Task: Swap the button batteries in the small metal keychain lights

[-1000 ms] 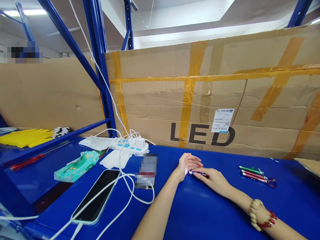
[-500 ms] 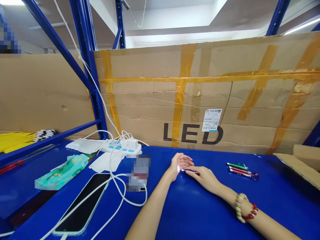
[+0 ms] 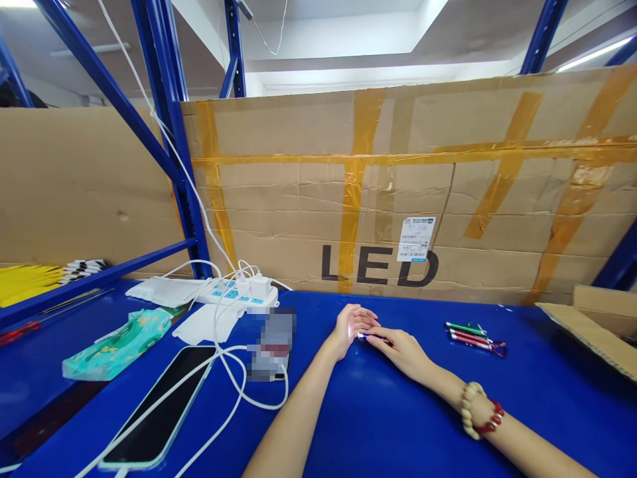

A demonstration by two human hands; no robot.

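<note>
My right hand (image 3: 407,355) is closed around a slim, dark blue-purple flashlight (image 3: 364,336), with its front end sticking out past the fingers toward the left. A bright white spot from it falls on the palm of my left hand (image 3: 350,330). That hand is open, palm turned toward the light, fingers stretched out and holding nothing. The fingertips of both hands are close together. Most of the flashlight's body is hidden by my right fingers. To the right lie several more slim tubes (image 3: 472,338), green and red, with small carabiner clips.
On the blue tabletop (image 3: 388,425), a phone (image 3: 162,405) with white cables lies at left, near a power strip (image 3: 239,295), a blurred-out device (image 3: 273,345) and a turquoise packet (image 3: 119,345). An open cardboard box (image 3: 604,325) stands at right. A tall cardboard sheet (image 3: 298,206) closes the back.
The whole view has shifted slightly, so everything sits a little further left. My hands keep nearly the same pose, and the light spot on my left palm looks more spread out.
</note>
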